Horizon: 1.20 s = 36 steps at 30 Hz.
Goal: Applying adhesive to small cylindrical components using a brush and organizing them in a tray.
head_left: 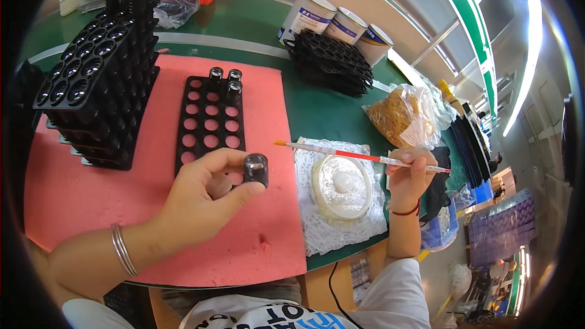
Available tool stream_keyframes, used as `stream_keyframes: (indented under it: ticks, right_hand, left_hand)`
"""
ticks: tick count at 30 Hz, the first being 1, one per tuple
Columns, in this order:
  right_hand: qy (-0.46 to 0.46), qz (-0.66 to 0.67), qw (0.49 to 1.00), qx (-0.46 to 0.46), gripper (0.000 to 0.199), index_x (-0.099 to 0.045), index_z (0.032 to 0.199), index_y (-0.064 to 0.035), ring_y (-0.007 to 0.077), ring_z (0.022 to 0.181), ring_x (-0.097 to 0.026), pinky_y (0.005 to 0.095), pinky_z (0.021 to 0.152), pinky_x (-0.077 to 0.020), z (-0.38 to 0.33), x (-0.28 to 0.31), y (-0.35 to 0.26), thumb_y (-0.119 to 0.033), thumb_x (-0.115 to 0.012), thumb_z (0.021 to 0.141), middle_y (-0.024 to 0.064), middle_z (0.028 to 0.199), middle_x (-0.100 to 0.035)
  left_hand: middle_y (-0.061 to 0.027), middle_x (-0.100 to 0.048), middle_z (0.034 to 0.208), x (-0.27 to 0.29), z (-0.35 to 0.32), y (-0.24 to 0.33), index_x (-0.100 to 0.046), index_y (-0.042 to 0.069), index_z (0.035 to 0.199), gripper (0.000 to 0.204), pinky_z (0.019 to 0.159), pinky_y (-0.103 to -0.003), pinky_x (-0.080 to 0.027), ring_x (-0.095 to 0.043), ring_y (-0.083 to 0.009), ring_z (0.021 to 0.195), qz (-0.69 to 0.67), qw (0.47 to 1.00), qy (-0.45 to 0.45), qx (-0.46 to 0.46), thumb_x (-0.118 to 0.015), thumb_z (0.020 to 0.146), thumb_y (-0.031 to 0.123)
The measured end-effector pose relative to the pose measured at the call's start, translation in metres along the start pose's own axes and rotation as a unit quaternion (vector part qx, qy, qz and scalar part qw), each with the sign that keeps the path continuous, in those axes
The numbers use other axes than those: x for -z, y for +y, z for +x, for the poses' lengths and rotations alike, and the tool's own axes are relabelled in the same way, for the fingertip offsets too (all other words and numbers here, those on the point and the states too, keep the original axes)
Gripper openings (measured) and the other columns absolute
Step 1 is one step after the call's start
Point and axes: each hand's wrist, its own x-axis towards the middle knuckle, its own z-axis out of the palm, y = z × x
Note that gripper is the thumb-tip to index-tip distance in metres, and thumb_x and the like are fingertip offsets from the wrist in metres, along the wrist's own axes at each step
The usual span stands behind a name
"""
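Glossy black, the short cylinder [256, 172] sits pinched between thumb and fingers of the left hand [210, 192], over the pink mat [244, 256]. It looks light and rigid, probably slick on its smooth wall and easily scuffed, so a gentle two-sided grip seems best, leaving the rounded top free. Taking it as the clock's centre, the right hand [411, 176] is at three o'clock, fingers closed around one slim brush [359, 156] whose tip points toward nine. Nearer, between three and four, is one round dish [343, 187] with a pale lid. At eleven lies one black holed tray [201, 117], three similar cylinders [234, 77] standing at its far end. Ten o'clock has one stack of black trays [91, 122], its layers too overlapped to count. Toward one stand three cans [311, 15] on the green worktop [304, 109]; at two, one clear bag [396, 119] of yellow strands.
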Motion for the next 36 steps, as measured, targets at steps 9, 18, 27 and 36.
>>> stream_keyframes:
  ticks: [9, 18, 27, 36]
  right_hand:
    - [0.023, 0.004, 0.999, 0.022, 0.027, -0.055, 0.076, 0.0034, 0.0184, 0.05, -0.054, 0.0266, 0.047, -0.0455, 0.003, 0.001, -0.005, -0.022, -0.054, 0.085, 0.0129, 0.066, -0.057]
    - [0.057, -0.013, 0.998, 0.001, 0.026, -0.056, 0.075, 0.0048, 0.0176, 0.05, -0.055, 0.0261, 0.047, -0.0454, 0.004, 0.006, -0.008, -0.018, -0.052, 0.086, 0.0139, 0.063, -0.058]
    - [0.087, -0.024, 0.996, -0.014, 0.024, -0.057, 0.077, 0.0058, 0.0163, 0.049, -0.054, 0.0234, 0.046, -0.0436, 0.007, 0.007, -0.009, -0.015, -0.05, 0.087, 0.014, 0.063, -0.059]
    - [0.079, -0.035, 0.996, -0.006, 0.024, -0.057, 0.077, 0.0053, 0.0152, 0.049, -0.054, 0.0231, 0.047, -0.0435, 0.008, 0.008, -0.01, -0.016, -0.05, 0.087, 0.0135, 0.064, -0.059]
  left_hand:
    - [-0.0084, -0.062, 0.078, 0.012, -0.019, 0.069, -0.056, 0.001, 0.092, 0.038, 0.055, -0.024, -0.043, -0.055, -0.0133, 0.06, 0.43, 0.785, -0.019, -0.446, -0.071, 0.06, 0.016]
    - [0.0023, -0.049, 0.071, 0.09, 0.015, 0.158, -0.058, -0.001, 0.091, 0.027, 0.061, -0.019, -0.036, -0.044, -0.0043, 0.066, 0.52, 0.721, 0.321, -0.327, -0.065, 0.076, 0.02]
    - [-0.0084, -0.054, 0.059, 0.167, 0.06, 0.158, -0.058, -0.007, 0.07, 0.031, 0.056, -0.029, -0.041, -0.052, -0.0126, 0.058, 0.641, 0.719, 0.252, -0.088, -0.067, 0.068, 0.022]
    - [-0.0117, -0.05, 0.052, 0.176, 0.074, 0.159, -0.057, -0.004, 0.063, 0.029, 0.052, -0.032, -0.039, -0.05, -0.0186, 0.05, 0.671, 0.691, 0.26, -0.068, -0.067, 0.064, 0.023]
